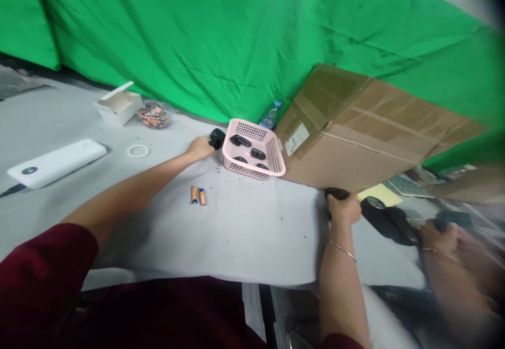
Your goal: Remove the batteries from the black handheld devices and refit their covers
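Observation:
My left hand (200,147) reaches far across the white table and is closed round a small black device (216,138), right beside the pink basket (272,155). Several more black devices lie inside the basket. My right hand (344,209) is closed on another black object (336,194) at the table's right edge, just below the cardboard box. Two orange batteries (198,195) lie side by side on the table between my arms.
A large cardboard box (366,128) stands right of the basket, a water bottle (271,115) behind it. A white power bank (59,162), a white ring (138,151), an open white box (118,106) and a bowl of batteries (154,115) lie left. Another person's hand (440,236) works at the far right.

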Demonstrator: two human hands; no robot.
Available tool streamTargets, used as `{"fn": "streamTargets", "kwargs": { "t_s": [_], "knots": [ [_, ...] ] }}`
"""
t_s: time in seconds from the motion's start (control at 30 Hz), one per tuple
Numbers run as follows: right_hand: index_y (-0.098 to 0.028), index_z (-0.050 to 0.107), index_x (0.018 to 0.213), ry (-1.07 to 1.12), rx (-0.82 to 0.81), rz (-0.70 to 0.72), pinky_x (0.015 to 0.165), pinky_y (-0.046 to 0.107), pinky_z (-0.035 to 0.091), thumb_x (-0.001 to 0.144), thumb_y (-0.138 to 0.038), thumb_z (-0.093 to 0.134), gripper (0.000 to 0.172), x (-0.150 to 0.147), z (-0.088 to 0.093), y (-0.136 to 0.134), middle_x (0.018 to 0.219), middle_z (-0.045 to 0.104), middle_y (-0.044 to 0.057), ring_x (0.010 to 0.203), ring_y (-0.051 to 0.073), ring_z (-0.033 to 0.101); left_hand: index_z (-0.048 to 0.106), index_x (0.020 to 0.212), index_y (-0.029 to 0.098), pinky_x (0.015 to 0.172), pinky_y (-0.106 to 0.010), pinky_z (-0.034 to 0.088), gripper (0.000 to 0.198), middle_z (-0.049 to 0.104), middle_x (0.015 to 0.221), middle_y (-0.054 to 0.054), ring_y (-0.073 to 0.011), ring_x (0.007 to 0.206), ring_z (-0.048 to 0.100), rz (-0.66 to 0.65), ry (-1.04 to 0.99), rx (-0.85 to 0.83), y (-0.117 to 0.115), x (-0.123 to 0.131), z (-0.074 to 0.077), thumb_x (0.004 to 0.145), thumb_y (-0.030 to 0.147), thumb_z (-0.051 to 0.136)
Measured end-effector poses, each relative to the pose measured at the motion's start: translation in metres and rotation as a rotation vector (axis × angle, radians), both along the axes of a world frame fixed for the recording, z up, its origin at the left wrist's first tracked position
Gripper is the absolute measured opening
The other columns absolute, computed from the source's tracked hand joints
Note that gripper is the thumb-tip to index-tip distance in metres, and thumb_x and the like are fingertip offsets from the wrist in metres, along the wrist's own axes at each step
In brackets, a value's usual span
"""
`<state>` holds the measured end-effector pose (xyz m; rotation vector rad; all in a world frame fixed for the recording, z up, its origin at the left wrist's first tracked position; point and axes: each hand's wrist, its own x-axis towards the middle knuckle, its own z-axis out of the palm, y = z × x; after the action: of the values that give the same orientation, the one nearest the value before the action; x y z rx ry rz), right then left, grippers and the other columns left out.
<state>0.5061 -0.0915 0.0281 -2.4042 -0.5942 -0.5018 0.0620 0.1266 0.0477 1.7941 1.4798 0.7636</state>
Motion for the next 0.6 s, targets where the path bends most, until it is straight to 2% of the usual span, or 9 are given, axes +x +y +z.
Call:
{"fn": "streamTargets", "kwargs": {
  "t_s": [0.13,0.2,0.27,0.37,0.43,0.5,0.57,0.6],
  "knots": [
    [-0.008,0.057,0.121,0.012,-0.035,-0.031,0.085,0.056,0.043,0.061,-0.034,0.075,0.068,0.002,-0.002,0.0,0.112,0.057,0.026,0.101,0.041,0.055,0.058,0.058,0.014,0.072,-0.032,0.046,0.015,0.057,0.063,-0.01,-0.0326,0.094,0.059,0.081,-0.079,-0.1,0.005,-0.018,0.001,0.06,0.013,0.072],
    [-0.007,0.051,0.131,-0.037,-0.007,-0.03,0.091,0.058,0.04,0.064,-0.038,0.075,0.077,-0.013,0.007,0.0,0.123,0.052,0.027,0.113,0.043,0.049,0.058,0.058,0.013,0.069,-0.03,0.048,0.014,0.055,0.058,-0.008,-0.0292,0.089,0.06,0.101,-0.177,-0.17,0.005,-0.028,-0.002,0.062,0.01,0.07],
    [-0.007,0.048,0.134,-0.185,0.103,0.069,0.097,0.055,0.038,0.072,-0.038,0.069,0.073,-0.042,0.023,0.005,0.128,0.05,0.025,0.118,0.04,0.047,0.059,0.062,0.011,0.067,-0.03,0.051,0.009,0.055,0.058,-0.008,-0.0247,0.08,0.062,0.101,-0.317,-0.256,0.003,-0.038,-0.005,0.066,0.009,0.067],
    [-0.006,0.057,0.121,-0.353,0.237,0.519,0.098,0.041,0.043,0.091,-0.03,0.042,0.041,-0.107,0.051,0.029,0.116,0.06,0.018,0.108,0.026,0.057,0.06,0.07,0.007,0.07,-0.028,0.055,0.004,0.061,0.067,-0.011,-0.0187,0.072,0.064,0.065,-0.531,-0.363,-0.003,-0.051,-0.006,0.072,0.007,0.063],
    [-0.012,0.064,0.112,-0.305,0.128,0.916,0.094,0.036,0.046,0.094,-0.029,0.038,0.035,-0.152,0.063,0.058,0.111,0.063,0.014,0.103,0.021,0.06,0.06,0.073,0.005,0.073,-0.026,0.056,0.002,0.064,0.073,-0.013,-0.0166,0.072,0.065,0.037,-0.698,-0.425,-0.009,-0.06,-0.004,0.073,0.005,0.062],
    [-0.014,0.061,0.121,-0.202,-0.046,1.208,0.096,0.036,0.045,0.093,-0.032,0.045,0.037,-0.188,0.068,0.094,0.119,0.061,0.013,0.105,0.021,0.059,0.061,0.075,0.004,0.073,-0.024,0.056,0.003,0.065,0.076,-0.014,-0.0157,0.072,0.065,0.003,-0.871,-0.49,-0.018,-0.07,0.0,0.073,0.001,0.06],
    [-0.01,0.047,0.137,-0.082,-0.236,1.351,0.098,0.038,0.044,0.088,-0.039,0.055,0.057,-0.211,0.064,0.13,0.131,0.053,0.017,0.111,0.022,0.057,0.062,0.076,0.004,0.071,-0.023,0.057,0.008,0.067,0.079,-0.014,-0.0169,0.074,0.067,-0.062,-0.978,-0.549,-0.03,-0.082,0.004,0.071,-0.001,0.059],
    [-0.008,0.05,0.135,-0.052,-0.284,1.385,0.093,0.035,0.047,0.084,-0.043,0.06,0.062,-0.218,0.061,0.146,0.126,0.058,0.016,0.105,0.021,0.06,0.063,0.078,0.004,0.07,-0.023,0.057,0.011,0.068,0.084,-0.015,-0.0183,0.076,0.067,-0.108,-0.989,-0.568,-0.037,-0.089,0.005,0.07,-0.001,0.059]
  ]
}}
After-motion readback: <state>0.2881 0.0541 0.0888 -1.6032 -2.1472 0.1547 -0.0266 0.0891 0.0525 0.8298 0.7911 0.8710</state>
